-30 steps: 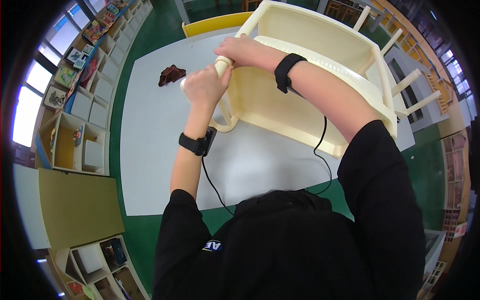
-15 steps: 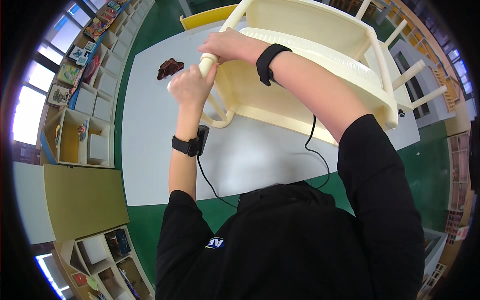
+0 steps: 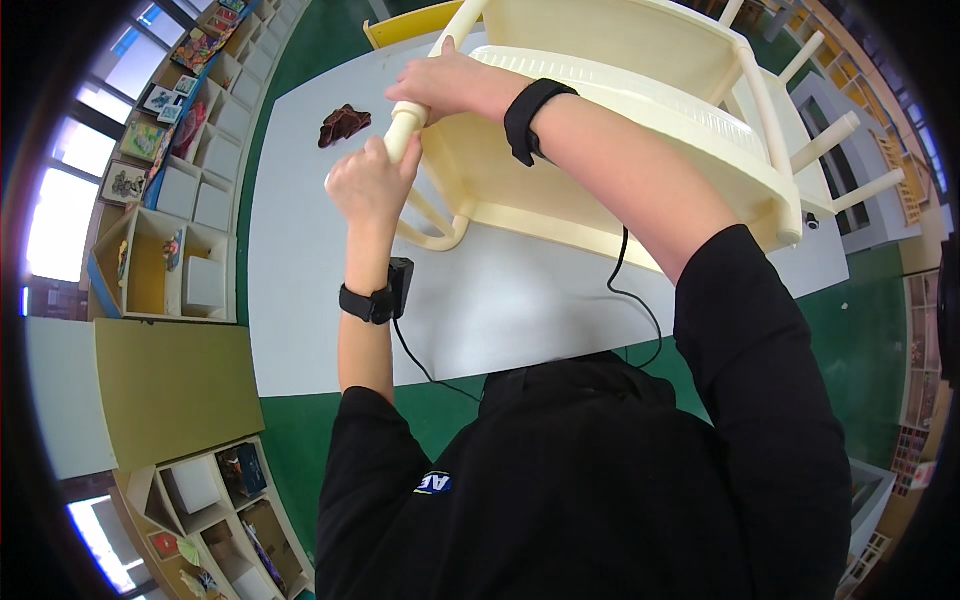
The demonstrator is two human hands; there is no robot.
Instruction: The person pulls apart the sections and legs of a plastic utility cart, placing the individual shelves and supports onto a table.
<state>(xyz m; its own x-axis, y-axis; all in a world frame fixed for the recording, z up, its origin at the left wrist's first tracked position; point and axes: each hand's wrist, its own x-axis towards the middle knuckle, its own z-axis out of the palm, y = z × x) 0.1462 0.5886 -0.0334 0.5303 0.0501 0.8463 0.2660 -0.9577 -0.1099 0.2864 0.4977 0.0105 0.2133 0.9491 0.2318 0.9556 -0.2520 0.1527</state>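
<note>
A cream plastic shelf rack [image 3: 560, 190] with tube posts lies tipped over on a white table [image 3: 320, 330]. My left hand [image 3: 370, 185] is closed around the near end of one post tube [image 3: 402, 130], just below a collar. Right above that collar, my right hand [image 3: 440, 82] wraps the same post, its thumb raised along the tube. My right forearm crosses in front of the rack and hides part of its shelves. A crumpled dark red cloth [image 3: 344, 126] lies on the table left of my hands.
Black straps with cables circle both wrists; one cable [image 3: 640, 310] runs over the table's near edge. Several rack legs [image 3: 825, 140] stick out to the right. A yellow chair back [image 3: 415, 22] stands beyond the table. Open shelves [image 3: 165, 265] line the left side.
My left hand has shifted slightly left and toward me at the tube's end. The post and my right hand have moved a little left. My right thumb now stands up more.
</note>
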